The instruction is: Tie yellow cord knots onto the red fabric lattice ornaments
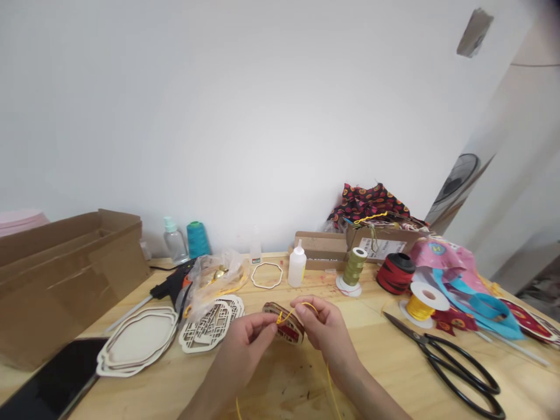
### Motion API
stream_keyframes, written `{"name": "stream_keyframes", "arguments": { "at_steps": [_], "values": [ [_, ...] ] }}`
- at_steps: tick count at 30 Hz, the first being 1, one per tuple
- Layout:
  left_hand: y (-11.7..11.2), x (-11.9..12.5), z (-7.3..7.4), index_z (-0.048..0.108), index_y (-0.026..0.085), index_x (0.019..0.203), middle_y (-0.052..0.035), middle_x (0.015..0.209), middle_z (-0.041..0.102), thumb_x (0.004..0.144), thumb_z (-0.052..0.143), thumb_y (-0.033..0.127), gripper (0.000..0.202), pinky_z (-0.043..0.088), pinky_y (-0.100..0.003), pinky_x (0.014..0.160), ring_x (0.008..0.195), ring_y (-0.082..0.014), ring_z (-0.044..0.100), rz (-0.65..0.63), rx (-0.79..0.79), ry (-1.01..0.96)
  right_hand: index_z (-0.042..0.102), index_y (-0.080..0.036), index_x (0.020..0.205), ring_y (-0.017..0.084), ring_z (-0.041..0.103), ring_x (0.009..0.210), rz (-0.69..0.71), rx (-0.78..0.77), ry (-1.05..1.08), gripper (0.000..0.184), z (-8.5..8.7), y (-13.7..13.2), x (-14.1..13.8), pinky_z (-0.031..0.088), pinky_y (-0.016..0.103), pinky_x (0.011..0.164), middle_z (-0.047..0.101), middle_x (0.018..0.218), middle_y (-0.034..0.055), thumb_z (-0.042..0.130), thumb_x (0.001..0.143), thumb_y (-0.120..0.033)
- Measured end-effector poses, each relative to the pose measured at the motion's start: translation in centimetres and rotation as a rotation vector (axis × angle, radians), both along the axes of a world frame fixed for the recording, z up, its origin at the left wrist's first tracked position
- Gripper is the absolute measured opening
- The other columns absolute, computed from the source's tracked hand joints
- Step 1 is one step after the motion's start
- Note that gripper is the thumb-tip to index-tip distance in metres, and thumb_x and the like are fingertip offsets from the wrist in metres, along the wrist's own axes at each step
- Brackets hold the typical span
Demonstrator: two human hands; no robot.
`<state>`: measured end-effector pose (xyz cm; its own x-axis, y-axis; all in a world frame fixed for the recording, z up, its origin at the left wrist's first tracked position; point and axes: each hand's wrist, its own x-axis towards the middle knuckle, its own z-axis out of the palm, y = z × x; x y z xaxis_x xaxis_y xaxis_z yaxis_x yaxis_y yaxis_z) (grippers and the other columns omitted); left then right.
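Between my hands, just above the table, a small wooden lattice ornament (289, 333) with a red inside is held tilted. My left hand (250, 341) is closed, thumb and fingers pinching the yellow cord (280, 318) at the ornament's upper edge. My right hand (321, 326) is closed too, at the ornament's right side, with a loop of the same cord running between its fingers. Loose cord ends hang below both hands toward the table's front edge. The fingers partly hide the knot and the ornament's rim.
To the right lie black-handled scissors (441, 356) and a yellow cord spool (420, 304). Behind my hands stands a white glue bottle (297, 267). On the left are wooden lattice panels (205, 332), plain wooden plates (137, 341), a glue gun (172, 283) and a cardboard box (65, 280).
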<state>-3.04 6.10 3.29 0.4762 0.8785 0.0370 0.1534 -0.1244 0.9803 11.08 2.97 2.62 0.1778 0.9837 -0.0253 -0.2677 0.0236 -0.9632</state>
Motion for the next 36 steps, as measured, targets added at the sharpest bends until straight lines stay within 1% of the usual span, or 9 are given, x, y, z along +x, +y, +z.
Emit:
{"name": "stream_keyframes", "arguments": {
  "at_steps": [4,9,17,20,22,25,28,32,36],
  "values": [
    [0.02,0.19,-0.02,0.068,0.019,0.083,-0.0014,0.072,0.070,0.071,0.052,0.025,0.021,0.044,-0.023,0.062,0.070,-0.0180,0.059,-0.002,0.001,0.005,0.066,-0.014,0.072,0.006,0.031,0.041,0.017,0.040,-0.133,0.026,0.18,-0.19,-0.46,0.028,0.019,0.042,0.042,0.042,-0.0057,0.067,0.055,-0.035],
    [-0.07,0.31,-0.08,0.069,0.020,0.082,-0.0011,0.073,0.071,0.072,0.051,0.028,0.022,0.044,-0.023,0.066,0.073,-0.0189,0.060,-0.049,-0.005,0.004,0.059,-0.013,0.047,0.008,0.034,0.046,0.082,0.125,-0.165,0.031,0.32,-0.22,-0.40,0.028,0.020,0.044,0.041,0.043,-0.0033,0.058,0.064,-0.039],
    [0.09,0.14,0.04,0.070,0.019,0.075,-0.0001,0.066,0.069,0.072,0.052,0.026,0.019,0.042,-0.021,0.061,0.065,-0.0162,0.058,0.036,0.006,-0.003,0.053,-0.013,0.046,0.004,0.029,0.038,0.004,0.025,-0.031,0.030,0.31,-0.08,-0.46,0.028,0.017,0.039,0.041,0.040,-0.0053,0.062,0.061,-0.038],
    [0.10,0.17,0.04,0.070,0.018,0.072,0.0002,0.062,0.067,0.070,0.054,0.025,0.018,0.041,-0.021,0.058,0.062,-0.0152,0.056,0.078,0.013,-0.023,0.054,-0.013,0.046,0.005,0.035,0.041,0.007,0.050,-0.037,0.030,0.30,-0.10,-0.56,0.030,0.018,0.042,0.045,0.042,-0.0039,0.063,0.060,-0.038],
    [0.08,0.15,0.06,0.070,0.017,0.068,0.0016,0.053,0.062,0.069,0.055,0.025,0.017,0.039,-0.020,0.054,0.058,-0.0138,0.054,0.101,-0.027,-0.048,0.056,-0.013,0.047,0.007,0.038,0.043,-0.001,0.063,-0.058,0.029,0.34,-0.14,-0.57,0.032,0.018,0.044,0.047,0.043,-0.0034,0.063,0.060,-0.038],
    [0.07,0.08,0.04,0.069,0.016,0.063,0.0069,0.032,0.043,0.066,0.057,0.025,0.015,0.035,-0.019,0.046,0.042,-0.0104,0.045,0.119,-0.148,-0.101,0.057,-0.013,0.047,0.007,0.038,0.043,-0.028,0.067,-0.093,0.027,0.41,-0.21,-0.57,0.032,0.019,0.044,0.045,0.041,-0.0043,0.063,0.060,-0.037],
    [0.13,0.04,-0.02,0.069,0.016,0.062,0.0104,0.027,0.029,0.066,0.057,0.027,0.016,0.030,-0.018,0.039,0.031,-0.0067,0.031,0.089,-0.213,-0.119,0.057,-0.014,0.046,0.007,0.037,0.043,-0.036,0.079,-0.126,0.026,0.41,-0.21,-0.60,0.033,0.019,0.043,0.045,0.040,-0.0045,0.063,0.060,-0.035],
    [0.21,0.11,-0.01,0.069,0.017,0.064,0.0077,0.030,0.040,0.068,0.056,0.029,0.018,0.035,-0.018,0.044,0.037,-0.0084,0.041,0.083,-0.178,-0.094,0.061,-0.014,0.052,0.009,0.042,0.045,-0.042,0.116,-0.236,0.024,0.10,-0.19,-0.55,0.035,0.020,0.044,0.050,0.045,-0.0019,0.061,0.063,-0.035],
    [0.18,0.17,0.08,0.069,0.018,0.071,0.0013,0.056,0.063,0.071,0.053,0.028,0.019,0.041,-0.020,0.058,0.061,-0.0144,0.056,0.061,-0.060,-0.094,0.065,-0.015,0.061,0.011,0.046,0.050,-0.043,0.272,-0.509,0.020,-0.42,-0.28,-0.23,0.035,0.019,0.046,0.057,0.053,0.0008,0.056,0.070,-0.029]
  ]
}}
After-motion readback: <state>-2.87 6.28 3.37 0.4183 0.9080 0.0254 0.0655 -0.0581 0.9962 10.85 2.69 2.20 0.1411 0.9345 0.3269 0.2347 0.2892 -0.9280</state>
